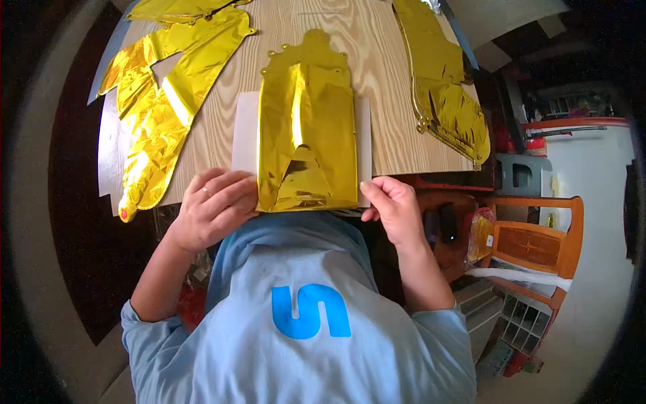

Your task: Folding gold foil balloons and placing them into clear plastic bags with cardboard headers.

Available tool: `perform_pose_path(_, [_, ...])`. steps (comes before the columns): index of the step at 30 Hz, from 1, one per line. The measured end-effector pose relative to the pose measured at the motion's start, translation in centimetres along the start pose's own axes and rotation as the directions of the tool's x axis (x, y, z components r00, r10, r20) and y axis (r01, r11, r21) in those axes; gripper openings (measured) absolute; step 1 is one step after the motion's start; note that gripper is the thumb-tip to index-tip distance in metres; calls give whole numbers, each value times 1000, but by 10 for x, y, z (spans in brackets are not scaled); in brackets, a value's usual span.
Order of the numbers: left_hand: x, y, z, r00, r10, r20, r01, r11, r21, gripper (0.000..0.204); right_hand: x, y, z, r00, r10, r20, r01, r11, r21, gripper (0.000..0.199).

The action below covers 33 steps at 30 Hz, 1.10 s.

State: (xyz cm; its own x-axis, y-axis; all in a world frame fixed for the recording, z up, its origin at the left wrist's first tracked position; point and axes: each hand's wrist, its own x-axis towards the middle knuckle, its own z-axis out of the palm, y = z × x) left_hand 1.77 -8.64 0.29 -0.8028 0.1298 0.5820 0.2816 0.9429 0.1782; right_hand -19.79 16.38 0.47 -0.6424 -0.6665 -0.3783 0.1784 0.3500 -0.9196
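The left hand (217,207) is curled at the gold foil (306,128), grip unclear; opposite, the card (364,138) is pinched by the right hand (396,207); forearms (160,275) are angled inward.

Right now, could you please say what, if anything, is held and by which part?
The right grip pinches the white card by its near right corner; the left grip, seemingly, by its near left.
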Motion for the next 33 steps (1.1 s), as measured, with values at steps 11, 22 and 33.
perform_pose_path(11, [-15,89,51,449,-669,592,339,-485,-806,35,-2,6,19,998,42,55,-53,973,225,15])
perform_pose_path(22, [-8,92,67,514,-575,636,92,-700,-708,30,-10,16,16,994,-79,-80,89,987,135,13])
perform_pose_path(33, [-6,93,67,463,-628,626,110,-660,-744,28,-13,20,29,967,-186,-172,194,980,32,9])
